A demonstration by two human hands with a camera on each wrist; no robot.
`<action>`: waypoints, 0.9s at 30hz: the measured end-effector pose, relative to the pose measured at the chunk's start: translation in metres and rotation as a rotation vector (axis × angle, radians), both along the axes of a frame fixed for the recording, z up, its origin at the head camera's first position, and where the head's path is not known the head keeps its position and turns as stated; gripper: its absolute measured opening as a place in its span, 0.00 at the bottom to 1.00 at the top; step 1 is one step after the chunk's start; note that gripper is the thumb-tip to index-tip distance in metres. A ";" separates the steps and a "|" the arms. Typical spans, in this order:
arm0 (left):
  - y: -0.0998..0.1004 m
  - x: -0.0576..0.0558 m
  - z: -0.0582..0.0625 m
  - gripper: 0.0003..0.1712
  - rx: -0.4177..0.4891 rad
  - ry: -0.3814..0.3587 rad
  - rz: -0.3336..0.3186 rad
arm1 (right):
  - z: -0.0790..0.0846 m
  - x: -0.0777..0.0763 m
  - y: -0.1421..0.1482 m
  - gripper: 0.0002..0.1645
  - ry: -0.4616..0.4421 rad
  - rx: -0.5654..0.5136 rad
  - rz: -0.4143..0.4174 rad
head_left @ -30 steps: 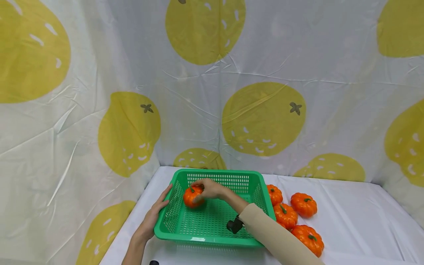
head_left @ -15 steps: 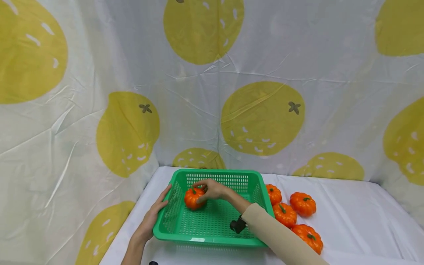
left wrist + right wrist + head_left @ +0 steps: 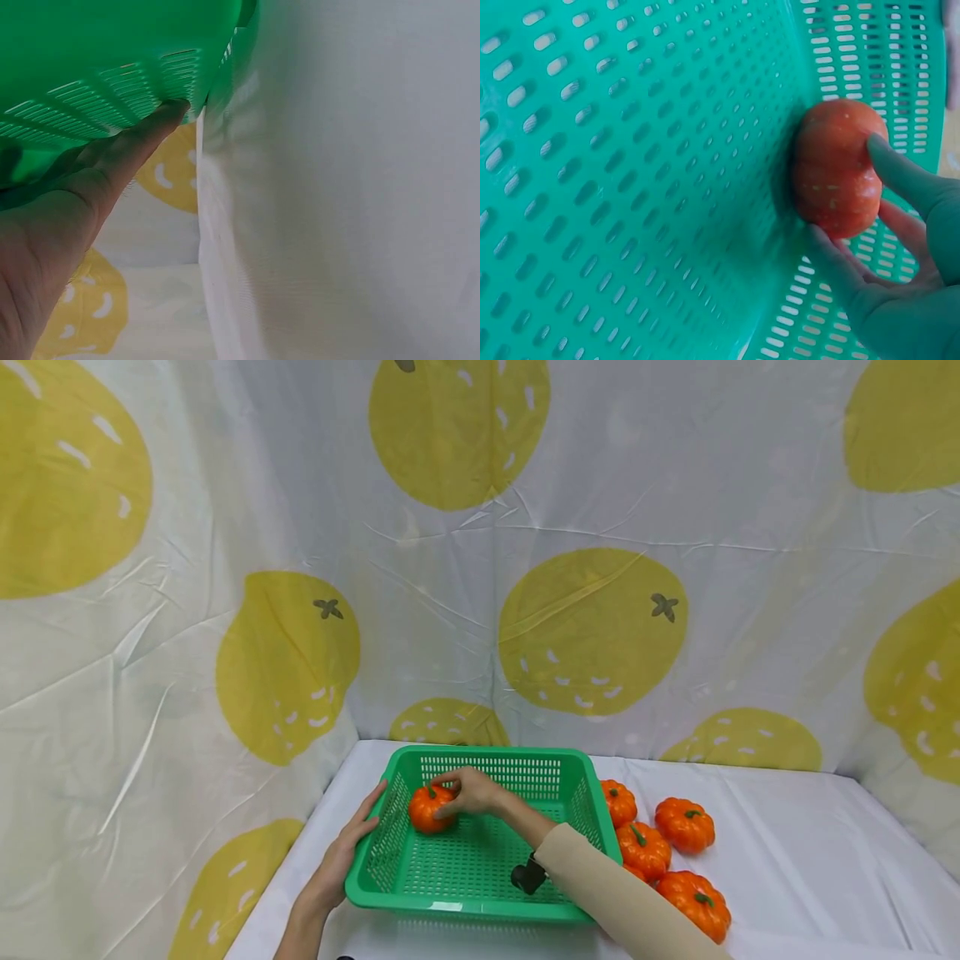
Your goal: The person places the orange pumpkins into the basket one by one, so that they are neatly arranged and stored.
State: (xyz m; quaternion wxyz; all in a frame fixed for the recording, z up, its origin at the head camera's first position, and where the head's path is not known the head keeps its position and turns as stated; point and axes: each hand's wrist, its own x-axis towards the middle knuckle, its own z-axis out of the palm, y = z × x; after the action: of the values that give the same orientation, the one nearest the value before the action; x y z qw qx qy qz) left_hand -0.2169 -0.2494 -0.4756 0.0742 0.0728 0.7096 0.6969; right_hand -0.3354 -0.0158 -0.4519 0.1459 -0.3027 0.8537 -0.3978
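A small orange pumpkin [image 3: 424, 812] with a green stem sits at the left inside of a green plastic basket [image 3: 450, 906]. My right hand [image 3: 471, 792] grips the pumpkin from its right side. The right wrist view shows thumb and fingers [image 3: 900, 172] spread round opposite sides of the pumpkin [image 3: 836, 169], which lies close to the slotted wall. Along the basket's left outer side rests my left hand [image 3: 339, 856], its thumb near the rim. Straight fingers touch the slotted outer wall in the left wrist view, where part of the left hand [image 3: 82, 187] is cut off.
Several more orange pumpkins, one of them a pumpkin [image 3: 685, 825] standing slightly apart, lie to the basket's right on a white cloth [image 3: 810, 860]. A lemon-print curtain [image 3: 420, 635] rises behind and at the left side, close to the basket.
Within the basket, the pumpkin and my right hand shift slightly right, then back left toward the left wall. My left hand stays at the basket's side.
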 end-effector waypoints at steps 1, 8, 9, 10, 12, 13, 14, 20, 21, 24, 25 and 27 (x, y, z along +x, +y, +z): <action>0.000 0.000 0.000 0.33 -0.001 0.000 -0.001 | 0.000 0.001 -0.001 0.33 -0.001 -0.001 -0.006; 0.001 -0.001 0.000 0.33 -0.011 -0.004 0.007 | 0.003 0.003 -0.002 0.37 0.007 0.038 -0.006; 0.001 -0.001 0.000 0.33 -0.012 -0.004 0.010 | 0.004 0.003 -0.002 0.38 0.003 0.045 0.003; 0.001 -0.001 0.000 0.33 -0.012 -0.004 0.011 | 0.006 0.003 -0.001 0.39 0.001 0.058 0.011; 0.000 -0.001 0.000 0.33 -0.011 -0.004 0.014 | 0.013 0.004 0.003 0.40 -0.010 0.080 0.036; 0.000 -0.001 0.001 0.33 -0.009 -0.004 0.013 | 0.017 0.004 0.006 0.40 -0.007 0.096 0.057; 0.000 0.000 0.001 0.33 -0.006 -0.004 0.010 | 0.022 0.005 0.010 0.40 -0.022 0.097 0.073; 0.001 0.001 0.002 0.33 0.007 -0.006 -0.006 | 0.062 0.018 0.049 0.40 -0.099 0.031 0.082; 0.001 0.001 0.002 0.33 0.007 -0.006 -0.008 | 0.068 0.021 0.057 0.40 -0.093 0.023 0.070; 0.000 0.001 0.002 0.33 0.003 -0.004 -0.009 | 0.081 0.031 0.083 0.41 -0.055 0.021 0.042; 0.000 0.002 0.002 0.33 0.002 -0.004 -0.009 | 0.083 0.035 0.092 0.41 -0.039 0.021 0.029; 0.000 0.002 0.002 0.33 0.001 -0.005 -0.010 | 0.086 0.042 0.110 0.41 -0.024 0.018 0.000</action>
State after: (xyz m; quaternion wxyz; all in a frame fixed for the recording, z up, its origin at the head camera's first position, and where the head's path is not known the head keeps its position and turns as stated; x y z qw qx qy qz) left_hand -0.2153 -0.2490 -0.4735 0.0794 0.0746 0.7087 0.6970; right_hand -0.2936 0.0941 -0.3664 0.1590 -0.2967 0.8553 -0.3939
